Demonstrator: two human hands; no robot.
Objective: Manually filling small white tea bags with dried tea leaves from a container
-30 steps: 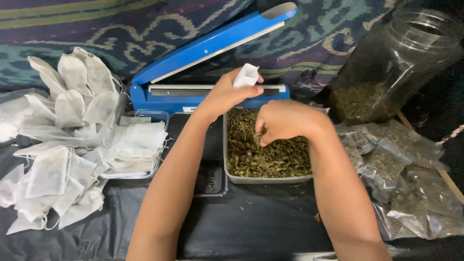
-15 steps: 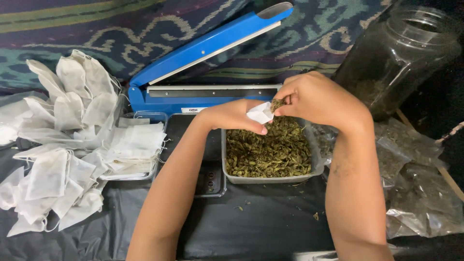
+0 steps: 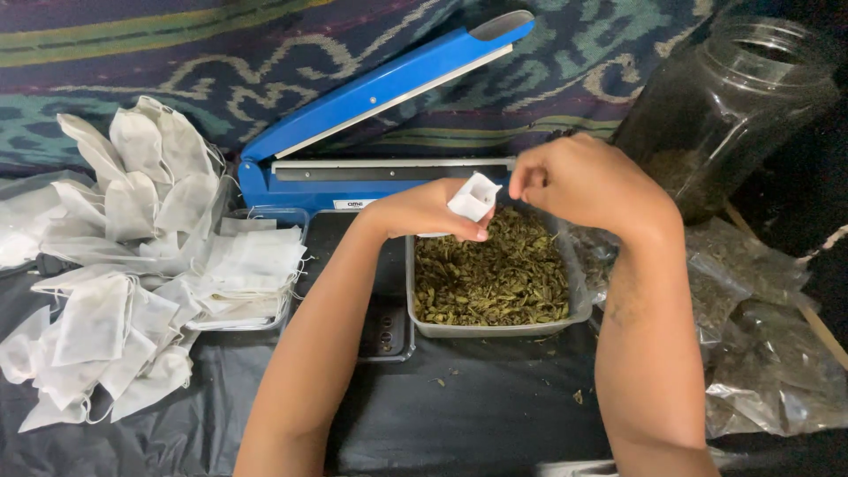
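My left hand point(image 3: 424, 212) holds a small white paper bag point(image 3: 474, 196) over the far edge of a grey tray point(image 3: 495, 329) filled with dried green leaves point(image 3: 495, 274). My right hand point(image 3: 587, 184) hovers just to the right of the bag, its fingers pinched together near the bag's mouth; whether leaves are between the fingertips I cannot tell. Both forearms reach in from the bottom of the view.
A blue heat sealer point(image 3: 380, 132) with its arm raised stands behind the tray. Several empty white bags point(image 3: 132, 265) lie piled at the left. A large clear jar point(image 3: 724, 106) and plastic bags of leaves point(image 3: 760, 336) sit at the right. A small scale point(image 3: 384, 331) lies beside the tray.
My right hand rose from the leaves in the tray up to the bag's mouth. My left hand lowered the bag and brought it nearer to the tray.
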